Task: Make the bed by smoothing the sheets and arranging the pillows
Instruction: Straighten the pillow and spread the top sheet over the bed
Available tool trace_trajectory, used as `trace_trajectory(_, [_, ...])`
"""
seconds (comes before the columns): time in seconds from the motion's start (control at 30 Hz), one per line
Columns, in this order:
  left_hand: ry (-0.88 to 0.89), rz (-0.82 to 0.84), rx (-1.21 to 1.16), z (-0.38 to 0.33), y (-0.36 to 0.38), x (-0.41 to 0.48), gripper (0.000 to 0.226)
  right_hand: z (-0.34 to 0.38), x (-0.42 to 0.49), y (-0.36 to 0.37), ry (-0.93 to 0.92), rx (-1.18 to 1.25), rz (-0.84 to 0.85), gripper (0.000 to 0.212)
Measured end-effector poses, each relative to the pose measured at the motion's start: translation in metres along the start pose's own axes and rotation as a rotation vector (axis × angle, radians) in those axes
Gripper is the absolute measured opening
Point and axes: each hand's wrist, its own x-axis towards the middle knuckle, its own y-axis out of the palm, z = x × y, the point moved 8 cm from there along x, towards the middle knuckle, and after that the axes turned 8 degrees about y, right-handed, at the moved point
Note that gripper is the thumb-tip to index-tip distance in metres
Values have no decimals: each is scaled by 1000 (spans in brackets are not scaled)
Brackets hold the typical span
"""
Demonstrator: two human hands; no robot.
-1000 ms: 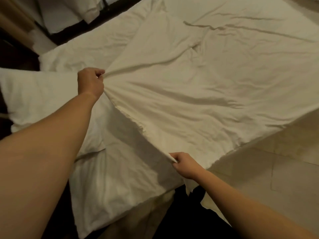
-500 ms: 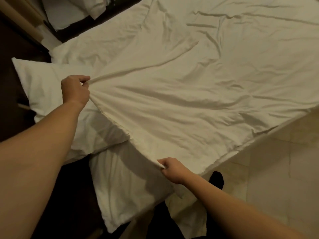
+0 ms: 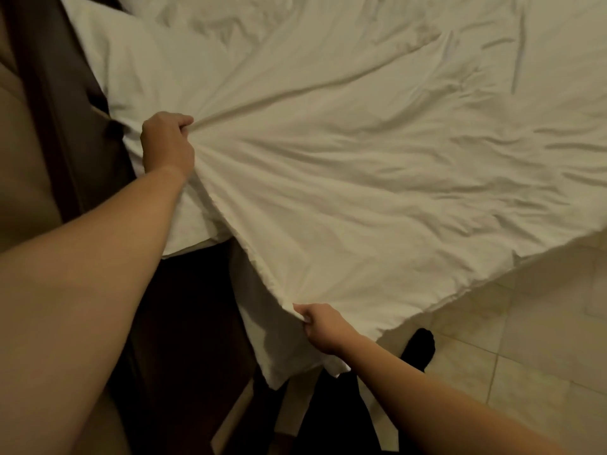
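Pulling toward the head of the bed, both hands have drawn the wide white cloth sheet (image 3: 361,178) farther than it was half a second ago. The two pillows, which then lay mostly open to view, are now in large part under it. The left hand (image 3: 167,142) has come closer to the dark wooden board (image 3: 65,110) at the bed's head, and the right hand (image 3: 323,328) has followed along the same hem. I judge that the covering step is almost at its end and that smoothing is the work that remains.

The left hand is closed in a fist around a gathered bunch of the sheet, and folds run out from it like a fan. The right hand pinches the hem between thumb and curled fingers, nearer to the person. Between the two hands the hem is stretched straight.

The sheet lies over nearly the whole bed, and its side edge hangs above the pale tiled floor (image 3: 525,339). It is not smooth: long creases cross it, and small wrinkles remain on the far part. One soft white pillow (image 3: 131,60) shows beyond the left hand; a second white pillow (image 3: 279,349) sticks out under the hem beside the right hand.
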Motion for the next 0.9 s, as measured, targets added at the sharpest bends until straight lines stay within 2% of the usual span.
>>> trace_trajectory(0.3, [26, -38, 96, 57, -7, -18, 46, 34, 30, 78, -12, -27, 115, 62])
trace_trajectory(0.5, [-2, -82, 56, 62, -7, -16, 51, 43, 41, 96, 20, -69, 149, 65])
trace_trajectory(0.7, [-132, -113, 33, 68, -15, -23, 48, 53, 52, 121, 27, -105, 213, 70])
trace_trajectory(0.9, [-145, -82, 162, 67, -10, -36, 48, 42, 67, 136, 34, -164, 304, 77])
